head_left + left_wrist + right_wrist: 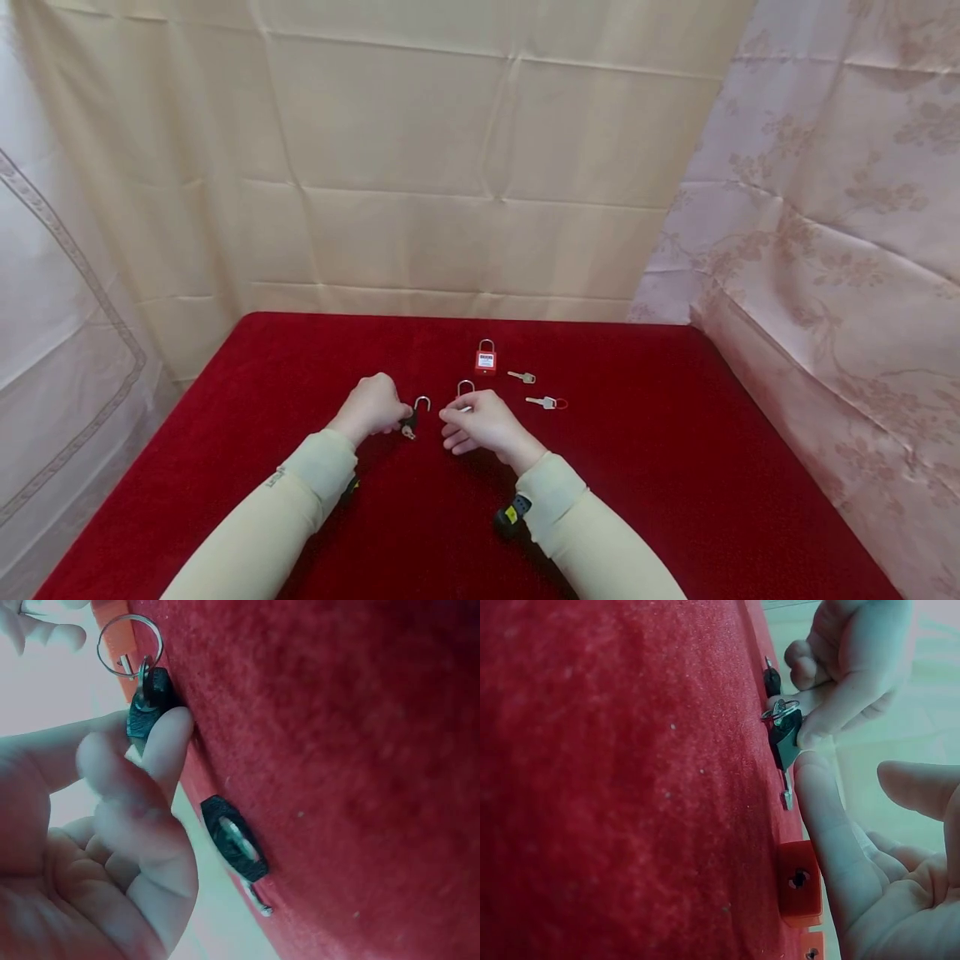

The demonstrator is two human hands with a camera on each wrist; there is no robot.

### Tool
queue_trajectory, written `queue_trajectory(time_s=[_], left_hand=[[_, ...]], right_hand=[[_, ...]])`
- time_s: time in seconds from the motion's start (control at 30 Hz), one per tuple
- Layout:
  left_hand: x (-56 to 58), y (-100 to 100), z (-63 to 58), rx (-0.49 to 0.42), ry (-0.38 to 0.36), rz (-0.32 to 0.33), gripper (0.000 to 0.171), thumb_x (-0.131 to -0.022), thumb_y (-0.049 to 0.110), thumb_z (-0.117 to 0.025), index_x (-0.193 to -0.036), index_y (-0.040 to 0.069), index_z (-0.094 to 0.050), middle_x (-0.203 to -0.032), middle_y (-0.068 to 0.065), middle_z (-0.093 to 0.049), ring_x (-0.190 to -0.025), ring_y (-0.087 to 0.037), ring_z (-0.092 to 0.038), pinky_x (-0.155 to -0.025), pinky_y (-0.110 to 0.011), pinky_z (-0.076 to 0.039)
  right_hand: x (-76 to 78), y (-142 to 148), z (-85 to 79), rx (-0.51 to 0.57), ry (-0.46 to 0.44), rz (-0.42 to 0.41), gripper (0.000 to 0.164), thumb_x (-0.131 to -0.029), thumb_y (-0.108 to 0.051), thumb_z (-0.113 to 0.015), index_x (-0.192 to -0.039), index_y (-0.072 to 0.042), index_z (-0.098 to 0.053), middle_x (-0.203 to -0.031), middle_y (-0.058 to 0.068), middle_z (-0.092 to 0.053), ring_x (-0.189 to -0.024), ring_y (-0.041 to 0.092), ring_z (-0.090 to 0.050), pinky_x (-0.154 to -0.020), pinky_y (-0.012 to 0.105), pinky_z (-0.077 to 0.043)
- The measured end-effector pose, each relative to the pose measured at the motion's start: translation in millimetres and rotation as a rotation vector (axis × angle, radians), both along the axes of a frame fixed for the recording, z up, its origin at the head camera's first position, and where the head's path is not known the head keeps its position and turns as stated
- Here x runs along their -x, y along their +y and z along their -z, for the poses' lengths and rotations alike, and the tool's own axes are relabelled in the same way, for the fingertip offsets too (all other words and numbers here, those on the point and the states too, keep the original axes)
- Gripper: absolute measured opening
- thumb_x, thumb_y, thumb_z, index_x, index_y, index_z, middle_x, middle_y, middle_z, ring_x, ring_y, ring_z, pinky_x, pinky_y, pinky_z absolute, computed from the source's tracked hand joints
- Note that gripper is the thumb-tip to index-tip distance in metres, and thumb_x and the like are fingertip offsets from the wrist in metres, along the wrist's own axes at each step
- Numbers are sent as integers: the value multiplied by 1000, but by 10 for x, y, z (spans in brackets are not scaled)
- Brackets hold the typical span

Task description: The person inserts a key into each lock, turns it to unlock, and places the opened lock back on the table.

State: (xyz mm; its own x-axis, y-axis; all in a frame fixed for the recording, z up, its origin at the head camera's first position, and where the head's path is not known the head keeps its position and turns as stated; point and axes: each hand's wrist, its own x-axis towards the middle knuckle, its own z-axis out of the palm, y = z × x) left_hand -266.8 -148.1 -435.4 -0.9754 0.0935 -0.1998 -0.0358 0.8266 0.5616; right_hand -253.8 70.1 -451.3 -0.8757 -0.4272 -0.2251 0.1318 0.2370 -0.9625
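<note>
Red and velvety, the tabletop [675, 483] carries a small black padlock [784, 750] near its middle, between the two hands. Its silver shackle [422, 397] sticks out as an open hook, and a small key [142, 684] stands at its base with a silver ring [98, 649] threaded through. The left hand [372, 406] pinches the black body between thumb and index finger. Opposite it, the right hand [487, 423] holds nothing that shows, its index finger straight and its thumb spread wide; that fingertip comes right beside the lock, though whether it touches is hard to tell. Near the left hand sits a second black piece [232, 840] with a bit of metal at one end; it is blurred, but looks like another padlock.

Just beside the right hand is a red padlock [800, 885], its body mostly hidden in the head view. Farther back lies a labelled red padlock [486, 362], shackle closed. To its right are a plain silver key [522, 377] and, closer to the person, a ringed key [546, 403] with a red loop. Pale sleeves [258, 521] cover both forearms. Behind hangs a cream curtain [450, 150], with a floral pink curtain [840, 167] at the right.
</note>
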Motion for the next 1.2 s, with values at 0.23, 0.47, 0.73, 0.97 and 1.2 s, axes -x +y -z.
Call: queue_trajectory(time_s=[0.23,0.47,0.73,0.97,1.2], left_hand=[[-30,23,-27,79,10,11,22,-89,12,-70,-68,7,-67,-53,-5,-64,-49,-17,-58,-49,-28,-40],[-47,20,-26,89,-2,18,24,-92,12,-68,-69,6,-67,-53,-5,-63,-48,-16,-56,-47,-27,-39],[-80,14,-83,117,44,11,26,-91,12,-67,-66,7,-63,-55,-6,-61,-48,-16,-53,-45,-27,-39],[-68,29,-194,86,112,-7,36,-93,17,-68,-60,9,-58,-51,-2,-50,-47,-14,-45,-45,-27,-40],[-58,32,-345,-24,154,-8,33,-95,24,-70,-67,8,-64,-52,-1,-51,-47,-14,-45,-49,-29,-44]], right_hand=[[-8,10,0,-9,-3,-20,29,-100,-17,-67,-117,6,-65,-94,22,-74,-77,29,-74,-68,40,-61],[-2,17,17,-10,1,-24,30,-100,-16,-66,-118,8,-65,-93,21,-73,-76,28,-74,-67,40,-61],[-1,66,-27,4,9,-22,34,-100,-17,-65,-122,9,-64,-95,22,-73,-78,30,-74,-68,41,-61],[29,208,-91,21,33,7,35,-101,-17,-64,-123,10,-63,-98,24,-72,-78,25,-74,-69,40,-61],[61,416,-200,32,84,43,35,-101,-16,-63,-127,8,-61,-106,27,-71,-84,27,-74,-71,41,-61]])
